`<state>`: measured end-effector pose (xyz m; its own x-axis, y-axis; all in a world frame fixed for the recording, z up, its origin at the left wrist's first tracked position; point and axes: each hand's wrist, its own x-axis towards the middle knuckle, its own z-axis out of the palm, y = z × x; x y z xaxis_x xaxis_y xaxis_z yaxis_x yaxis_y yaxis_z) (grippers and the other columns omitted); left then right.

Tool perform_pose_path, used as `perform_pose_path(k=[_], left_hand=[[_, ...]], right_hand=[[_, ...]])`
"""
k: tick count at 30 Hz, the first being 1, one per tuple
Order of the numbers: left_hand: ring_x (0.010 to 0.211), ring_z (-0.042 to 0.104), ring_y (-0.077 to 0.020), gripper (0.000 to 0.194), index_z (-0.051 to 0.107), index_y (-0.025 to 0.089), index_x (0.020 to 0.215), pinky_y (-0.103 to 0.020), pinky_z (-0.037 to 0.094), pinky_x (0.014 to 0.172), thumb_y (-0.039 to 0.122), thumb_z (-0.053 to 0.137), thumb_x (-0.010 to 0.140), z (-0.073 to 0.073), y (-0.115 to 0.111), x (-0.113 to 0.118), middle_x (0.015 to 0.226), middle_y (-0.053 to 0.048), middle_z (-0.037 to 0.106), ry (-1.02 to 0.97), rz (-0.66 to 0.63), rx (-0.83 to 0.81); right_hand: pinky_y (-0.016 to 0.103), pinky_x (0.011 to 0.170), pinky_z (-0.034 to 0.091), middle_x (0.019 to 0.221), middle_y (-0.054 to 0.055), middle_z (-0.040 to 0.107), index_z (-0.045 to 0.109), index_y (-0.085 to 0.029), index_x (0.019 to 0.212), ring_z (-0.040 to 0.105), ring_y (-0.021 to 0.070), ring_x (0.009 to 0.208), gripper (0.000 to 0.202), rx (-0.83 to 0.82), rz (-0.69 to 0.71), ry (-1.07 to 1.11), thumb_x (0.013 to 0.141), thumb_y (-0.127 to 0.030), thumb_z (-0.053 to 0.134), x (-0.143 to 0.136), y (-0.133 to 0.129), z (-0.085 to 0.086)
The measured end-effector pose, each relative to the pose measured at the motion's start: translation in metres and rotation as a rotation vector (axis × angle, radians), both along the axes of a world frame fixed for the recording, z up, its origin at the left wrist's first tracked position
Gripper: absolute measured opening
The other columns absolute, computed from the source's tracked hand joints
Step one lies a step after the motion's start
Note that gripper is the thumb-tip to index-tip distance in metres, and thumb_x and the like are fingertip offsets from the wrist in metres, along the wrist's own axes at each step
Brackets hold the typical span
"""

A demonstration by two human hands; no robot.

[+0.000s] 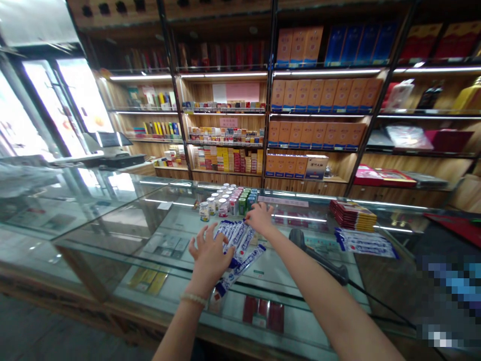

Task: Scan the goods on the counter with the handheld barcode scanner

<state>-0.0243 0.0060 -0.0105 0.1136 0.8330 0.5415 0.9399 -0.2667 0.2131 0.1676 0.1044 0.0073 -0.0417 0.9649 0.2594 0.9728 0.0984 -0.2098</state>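
Observation:
Several long blue-and-white packets [246,239] lie side by side on the glass counter [173,273], overlapping one another. One packet [246,265] lies slantwise, nearer to me and apart from the others at its far end. My left hand [211,255], a beaded bracelet on its wrist, is over the near left part of the packets with its fingers spread and curved. At their far end, the fingertips of my right hand [260,219] are pinched on the dark blue tip of a packet. Just beyond stand rows of small white bottles [205,211] and coloured containers [243,201].
A black handheld scanner [315,255] with a cable lies beside my right forearm. Farther right are more blue-and-white packets [364,243] and a stack of red-and-yellow packs [353,216]. Lit shelves of boxes [296,94] line the back wall; a monitor [108,140] stands at left.

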Motion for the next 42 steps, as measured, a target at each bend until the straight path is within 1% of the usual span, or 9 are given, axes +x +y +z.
perform_pose_path(k=[4, 14, 16, 19, 24, 28, 32, 36, 42], left_hand=[[0.146, 0.032, -0.0386, 0.024, 0.074, 0.030, 0.103, -0.067, 0.020, 0.116, 0.035, 0.068, 0.080, 0.002, 0.000, 0.001, 0.154, -0.010, 0.049, 0.015, -0.004, -0.010], [0.145, 0.034, -0.0382, 0.022, 0.076, 0.033, 0.103, -0.067, 0.020, 0.116, 0.037, 0.064, 0.085, 0.002, 0.001, 0.005, 0.151, -0.007, 0.053, 0.036, 0.008, 0.021], [0.145, 0.035, -0.0379, 0.021, 0.076, 0.032, 0.102, -0.067, 0.021, 0.116, 0.039, 0.061, 0.088, 0.003, 0.001, 0.005, 0.149, -0.008, 0.055, 0.036, 0.010, 0.030], [0.144, 0.037, -0.0360, 0.026, 0.076, 0.030, 0.102, -0.065, 0.023, 0.117, 0.041, 0.054, 0.094, 0.006, 0.002, 0.007, 0.145, -0.010, 0.058, 0.050, 0.022, 0.066], [0.151, 0.031, -0.0375, 0.040, 0.068, 0.025, 0.129, -0.064, 0.022, 0.120, 0.043, 0.049, 0.098, 0.019, 0.008, 0.021, 0.157, -0.016, 0.046, 0.096, 0.049, 0.160], [0.155, 0.021, -0.0389, 0.054, 0.055, 0.026, 0.146, -0.066, 0.015, 0.123, 0.046, 0.052, 0.097, 0.033, 0.019, 0.041, 0.164, -0.015, 0.036, 0.120, -0.008, 0.182], [0.157, 0.016, -0.0390, 0.058, 0.050, 0.025, 0.150, -0.067, 0.009, 0.124, 0.048, 0.051, 0.097, 0.046, 0.027, 0.061, 0.167, -0.015, 0.030, 0.147, -0.072, 0.192], [0.157, 0.016, -0.0394, 0.059, 0.049, 0.024, 0.152, -0.067, 0.010, 0.124, 0.047, 0.051, 0.098, 0.056, 0.029, 0.078, 0.168, -0.015, 0.027, 0.169, -0.087, 0.184], [0.155, 0.021, -0.0405, 0.056, 0.052, 0.021, 0.149, -0.068, 0.014, 0.123, 0.045, 0.050, 0.098, 0.068, 0.031, 0.108, 0.165, -0.018, 0.033, 0.176, -0.094, 0.248]], right_hand=[[0.063, 0.115, 0.017, 0.150, 0.002, 0.053, 0.079, -0.037, 0.104, 0.029, 0.0332, 0.143, 0.018, 0.025, 0.010, -0.014, 0.093, -0.036, 0.066, -0.005, -0.002, -0.001], [0.063, 0.116, 0.019, 0.155, 0.003, 0.049, 0.078, -0.037, 0.109, 0.029, 0.0335, 0.146, 0.022, 0.039, 0.017, -0.037, 0.096, -0.039, 0.061, -0.007, -0.010, -0.001], [0.064, 0.116, 0.018, 0.158, 0.004, 0.045, 0.076, -0.036, 0.115, 0.028, 0.0338, 0.147, 0.025, 0.040, 0.012, -0.041, 0.097, -0.039, 0.059, -0.006, -0.013, 0.001], [0.064, 0.118, 0.018, 0.164, 0.008, 0.036, 0.065, -0.035, 0.134, 0.025, 0.0341, 0.151, 0.037, 0.097, 0.017, -0.053, 0.100, -0.038, 0.054, -0.001, -0.018, 0.007], [0.067, 0.121, 0.009, 0.171, 0.007, 0.018, 0.043, -0.035, 0.153, 0.011, 0.0365, 0.156, 0.056, 0.289, 0.045, -0.106, 0.099, -0.043, 0.053, 0.022, -0.034, 0.022], [0.068, 0.121, 0.001, 0.173, 0.005, 0.012, 0.034, -0.037, 0.158, 0.002, 0.0365, 0.158, 0.064, 0.360, 0.028, -0.145, 0.098, -0.043, 0.056, 0.047, -0.046, 0.030], [0.068, 0.121, 0.001, 0.173, 0.004, 0.013, 0.033, -0.040, 0.158, 0.002, 0.0361, 0.158, 0.064, 0.370, -0.017, -0.154, 0.098, -0.045, 0.056, 0.066, -0.054, 0.033], [0.070, 0.120, 0.005, 0.172, 0.007, 0.017, 0.035, -0.038, 0.157, 0.007, 0.0373, 0.158, 0.063, 0.385, -0.040, -0.160, 0.099, -0.045, 0.055, 0.081, -0.061, 0.037], [0.068, 0.121, 0.008, 0.171, 0.007, 0.022, 0.041, -0.037, 0.155, 0.014, 0.0359, 0.157, 0.057, 0.451, -0.124, -0.178, 0.100, -0.047, 0.053, 0.117, -0.089, 0.047]])
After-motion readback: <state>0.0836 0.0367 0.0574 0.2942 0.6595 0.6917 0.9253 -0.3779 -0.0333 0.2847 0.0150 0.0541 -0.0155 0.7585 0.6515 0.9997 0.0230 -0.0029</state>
